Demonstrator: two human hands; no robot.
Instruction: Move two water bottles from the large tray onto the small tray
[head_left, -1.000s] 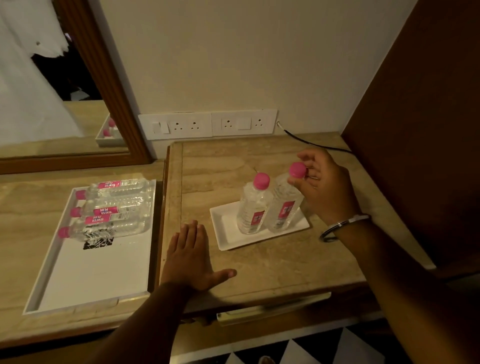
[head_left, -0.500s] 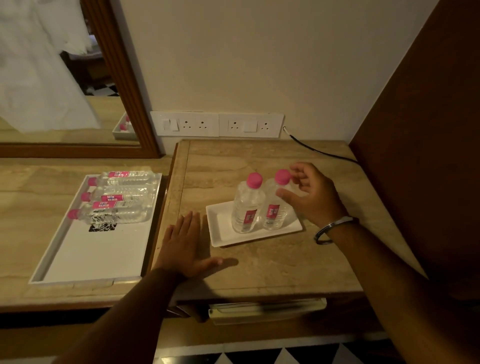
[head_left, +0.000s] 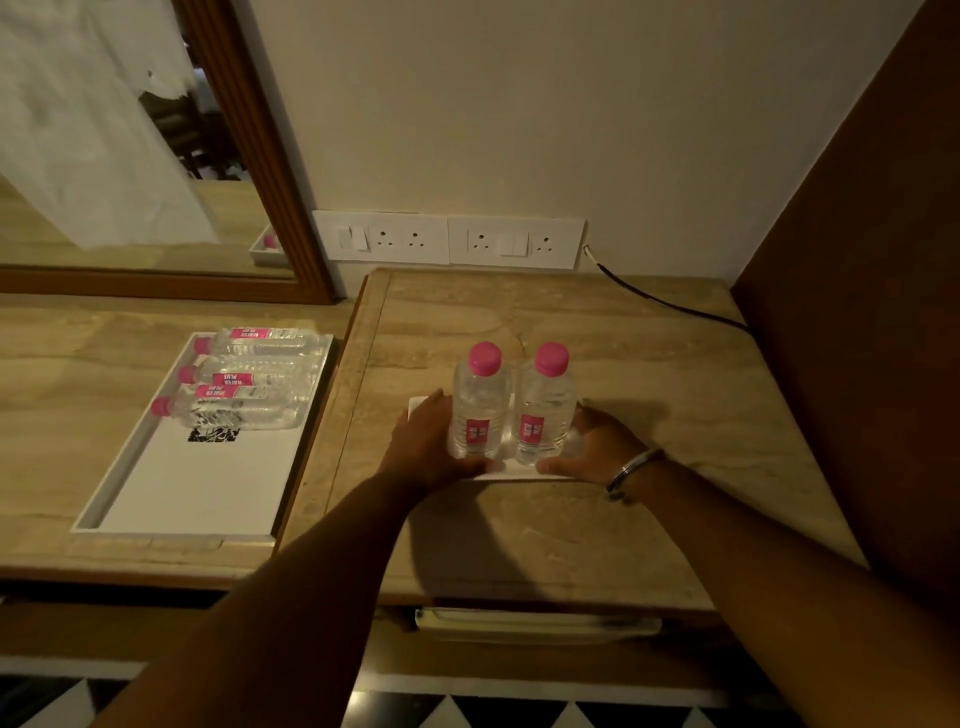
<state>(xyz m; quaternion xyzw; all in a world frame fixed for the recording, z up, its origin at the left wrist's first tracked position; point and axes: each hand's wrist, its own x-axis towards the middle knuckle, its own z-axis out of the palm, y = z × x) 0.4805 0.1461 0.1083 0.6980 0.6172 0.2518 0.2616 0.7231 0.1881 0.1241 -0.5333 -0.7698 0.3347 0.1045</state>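
Two clear water bottles (head_left: 480, 405) with pink caps and pink labels stand upright side by side on the small tray (head_left: 501, 470), which sits on the raised desk (head_left: 649, 415). Their label writing is too small to read. The left hand (head_left: 423, 447) and right hand (head_left: 597, 449) grip the tray's two ends, fingers curled over its edges. Three more bottles (head_left: 244, 384) lie flat in the large tray (head_left: 208, 493); one label reads "PLUS".

Two upright bottles (head_left: 480, 410) (head_left: 545, 410), frame centre: clear, pink caps, pink labels. Small tray (head_left: 506, 470) white. Large tray (head_left: 208, 493), left: white, black patterned square. Countertop (head_left: 623, 493) beige, veined.
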